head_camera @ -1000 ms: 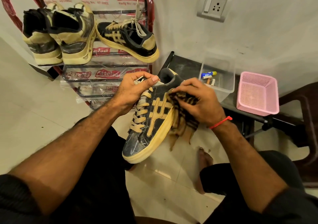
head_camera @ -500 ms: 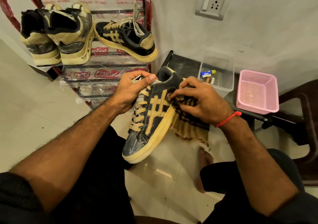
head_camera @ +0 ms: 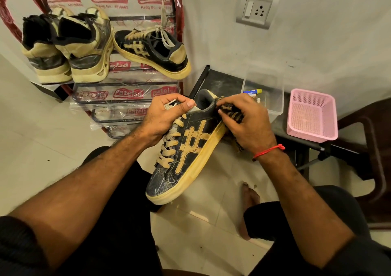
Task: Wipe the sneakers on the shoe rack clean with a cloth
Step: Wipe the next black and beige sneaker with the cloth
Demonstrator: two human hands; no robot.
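Observation:
A black sneaker with tan stripes and a yellowed sole [head_camera: 191, 148] hangs in the air above my lap, toe pointing down toward me. My left hand [head_camera: 163, 117] grips it at the tongue and upper laces. My right hand [head_camera: 245, 123] grips a striped brown cloth [head_camera: 230, 110] bunched against the sneaker's heel collar. Its matching sneaker [head_camera: 152, 51] lies on the top shelf of the shoe rack [head_camera: 127, 97], beside a pair of beige and grey sneakers [head_camera: 69, 47].
A clear plastic box [head_camera: 273, 100] with small items and a pink mesh basket [head_camera: 311, 114] sit on a low black stand [head_camera: 222, 80] at the right wall. A dark chair [head_camera: 372, 148] stands at the far right. My bare foot [head_camera: 249, 197] rests on the tiled floor.
My right hand has slid the cloth up the sneaker's side from the mid stripes to the heel collar. The cloth is now bunched under the hand. The left hand keeps its grip.

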